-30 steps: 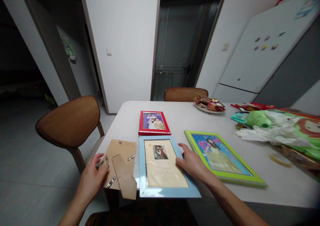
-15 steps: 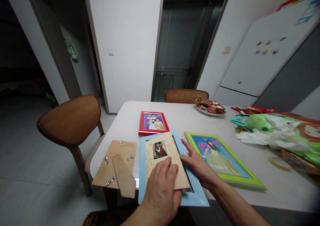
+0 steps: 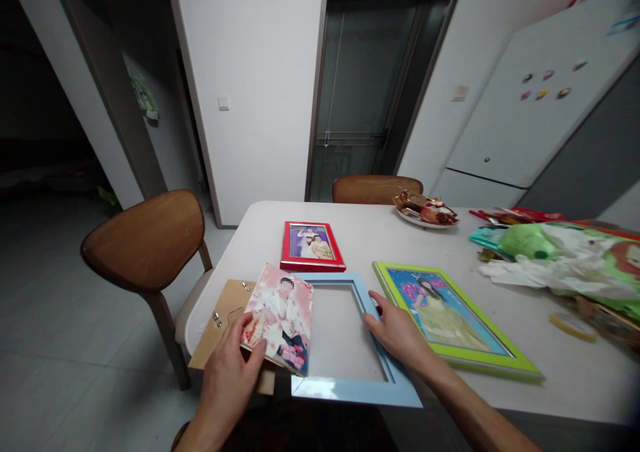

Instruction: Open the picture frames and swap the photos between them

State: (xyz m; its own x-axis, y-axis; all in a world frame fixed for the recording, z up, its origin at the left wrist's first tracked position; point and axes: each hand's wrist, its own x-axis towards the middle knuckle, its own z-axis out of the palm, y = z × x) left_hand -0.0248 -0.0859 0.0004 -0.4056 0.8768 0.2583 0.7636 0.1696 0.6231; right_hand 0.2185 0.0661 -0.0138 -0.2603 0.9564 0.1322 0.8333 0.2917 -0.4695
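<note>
Between the thumb and fingers of my left hand (image 3: 231, 359) is a pink-toned photo (image 3: 287, 322), picture side up and tilted. It overlaps the left side of a light blue picture frame (image 3: 350, 391). My right hand (image 3: 397, 329) grips the right rail of that frame, whose opening shows the white surface beneath. Under the photo and my left hand lies a brown backing board (image 3: 213, 339) with metal clips, partly hidden. A red-framed photo (image 3: 311, 245) lies just beyond the blue frame. To the right lies a green-framed picture (image 3: 450, 315).
The white table (image 3: 365, 239) also bears a plate of items (image 3: 425, 211) at the back. Plastic bags (image 3: 555, 259) and a roll of tape (image 3: 573, 327) are on the right. Wooden chairs stand left (image 3: 145, 239) and behind (image 3: 377, 190).
My left hand has lifted the photo out of the blue frame, moved it left and turned its picture side up. The frame's opening now shows. My right hand stays on the frame.
</note>
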